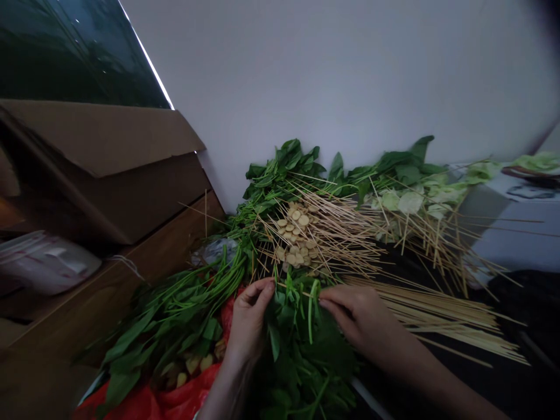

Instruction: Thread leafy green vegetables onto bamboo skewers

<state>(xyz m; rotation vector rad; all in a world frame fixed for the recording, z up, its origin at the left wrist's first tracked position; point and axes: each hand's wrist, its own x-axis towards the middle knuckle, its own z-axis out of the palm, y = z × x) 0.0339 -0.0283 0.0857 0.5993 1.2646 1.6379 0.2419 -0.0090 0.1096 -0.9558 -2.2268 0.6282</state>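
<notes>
Head view shows my 2 bare hands over a heap of leafy greens, spinach-like bunches with long thin stems, beside a red plastic bag. I'd judge them light and soft: the leaves limp and easily torn, the stems slim and a little springy, so the lower stems look like the safest place to take hold. My left hand hovers at the near edge of the heap, its fingers curved toward the stems and the thumb apart. My right hand reaches in from the other side, its fingers close together and extended, the tips at the greens. I can't tell whether either hand is pinching a stem. Both forearms angle up from the bottom of the view. Just beyond lie thin wooden skewers, some threaded with tan round slices.
</notes>
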